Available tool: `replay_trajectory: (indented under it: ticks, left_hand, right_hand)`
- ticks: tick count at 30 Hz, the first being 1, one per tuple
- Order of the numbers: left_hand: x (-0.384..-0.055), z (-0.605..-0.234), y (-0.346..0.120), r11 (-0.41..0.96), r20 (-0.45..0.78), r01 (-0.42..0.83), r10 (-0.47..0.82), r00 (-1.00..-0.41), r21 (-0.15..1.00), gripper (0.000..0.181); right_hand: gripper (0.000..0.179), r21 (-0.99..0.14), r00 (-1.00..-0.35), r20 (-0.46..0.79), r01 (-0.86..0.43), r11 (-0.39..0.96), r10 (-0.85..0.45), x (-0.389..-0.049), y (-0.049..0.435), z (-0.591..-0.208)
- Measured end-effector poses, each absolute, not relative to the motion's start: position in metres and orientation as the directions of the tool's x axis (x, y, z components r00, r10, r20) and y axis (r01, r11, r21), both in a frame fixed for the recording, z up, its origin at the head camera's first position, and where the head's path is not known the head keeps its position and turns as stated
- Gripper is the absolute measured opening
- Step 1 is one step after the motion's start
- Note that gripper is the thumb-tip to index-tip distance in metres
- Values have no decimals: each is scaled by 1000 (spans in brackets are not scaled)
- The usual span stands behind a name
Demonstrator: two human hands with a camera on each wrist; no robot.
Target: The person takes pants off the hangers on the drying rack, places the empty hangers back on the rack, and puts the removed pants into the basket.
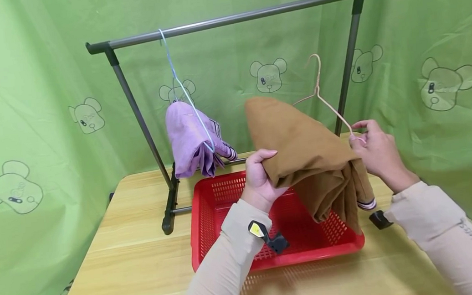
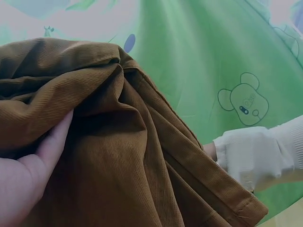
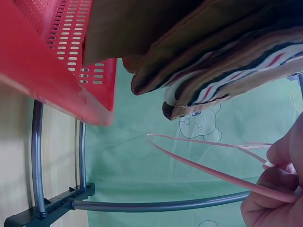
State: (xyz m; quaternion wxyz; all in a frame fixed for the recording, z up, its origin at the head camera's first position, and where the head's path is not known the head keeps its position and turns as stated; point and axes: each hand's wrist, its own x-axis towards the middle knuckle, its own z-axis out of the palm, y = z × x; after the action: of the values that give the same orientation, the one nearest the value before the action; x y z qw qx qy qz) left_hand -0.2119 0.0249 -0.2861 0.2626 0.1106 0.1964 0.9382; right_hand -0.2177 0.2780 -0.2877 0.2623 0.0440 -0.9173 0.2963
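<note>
1. Nearest come the person's forearms: a cream left sleeve [image 1: 216, 277] and a matching right sleeve [image 1: 443, 233], reaching over the near part of the tabletop [image 1: 132, 250]. A black device [image 1: 277, 243] sits at the left wrist.
2. The left hand [image 1: 258, 178] has hold of a folded brown garment [image 1: 301, 138], thumb lying against the cloth. The other fingers are mostly hidden by it, so I can't tell how tightly they curl.
3. That garment is up in the air, above the right half of a red basket [image 1: 305, 255], its folds drooping downward. A striped band trims one end. I can't tell whether the lowest fold touches the rim.
4. The right hand [image 1: 378, 151], nearly closed, pinches a pink hanger [image 1: 318, 90] at its lower right corner, hook upward. From the head view the hanger runs behind the cloth; the right wrist view shows its other end apart from the striped band.
5. The basket stands in from the tabletop's back edge.
6. Along that edge rises a metal rack [image 1: 247, 16], one foot near the back left corner. A blue hanger [image 1: 175, 75] hooks over its bar, carrying a folded purple garment [image 1: 187, 135].
7. Behind everything hangs a green curtain [image 1: 229, 56] printed with cartoon animal heads.
</note>
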Motion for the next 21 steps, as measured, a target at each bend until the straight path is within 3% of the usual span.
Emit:
replay_trajectory:
  ticks: [3, 5, 7, 10, 21]
  left_hand:
    - [-211, -287, 26, -781, 109, -459, 547, -830, 423, 60]
    - [-209, -288, 27, -780, 102, -459, 545, -832, 425, 43]
    - [-209, -289, 28, -781, 100, -459, 544, -833, 424, 41]
    - [-206, -291, 28, -772, 90, -454, 543, -835, 444, 22]
    - [-196, -295, 31, -741, 104, -456, 570, -815, 494, 24]
  right_hand:
    - [34, -518, -854, 515, -239, 821, 76, -218, 279, -287]
    - [34, -519, -853, 516, -236, 822, 81, -218, 280, -287]
    - [34, -523, -854, 512, -230, 821, 87, -217, 281, -287]
    - [34, -530, -859, 504, -220, 819, 95, -217, 280, -286]
    - [35, -528, -852, 514, -220, 820, 102, -218, 282, -287]
